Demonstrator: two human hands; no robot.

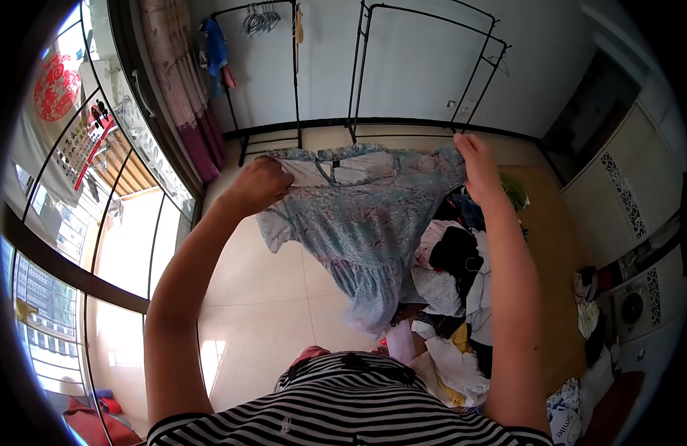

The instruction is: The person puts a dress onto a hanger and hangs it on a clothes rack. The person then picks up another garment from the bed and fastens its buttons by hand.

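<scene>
A blue-grey patterned dress [358, 215] hangs stretched between my two hands, its gathered skirt falling toward my body. At the left shoulder of the garment, my left hand [263, 184] is closed with the fabric pinched in its fingers. My right hand [477, 167] grips the other shoulder at the sleeve, its fingers closed on the cloth. The neckline is spread wide and shows the pale inside with a small dark label. Below and right of the dress lies a heap of clothes [455, 256], partly hidden by my right forearm.
Black metal clothes racks [353, 82] stand along the far wall, one holding several hangers [261, 18] and a blue garment [215, 44]. A glass door and a curtain [172, 67] are at left. More clothes [566, 409] lie at lower right near a pale cabinet [611, 193].
</scene>
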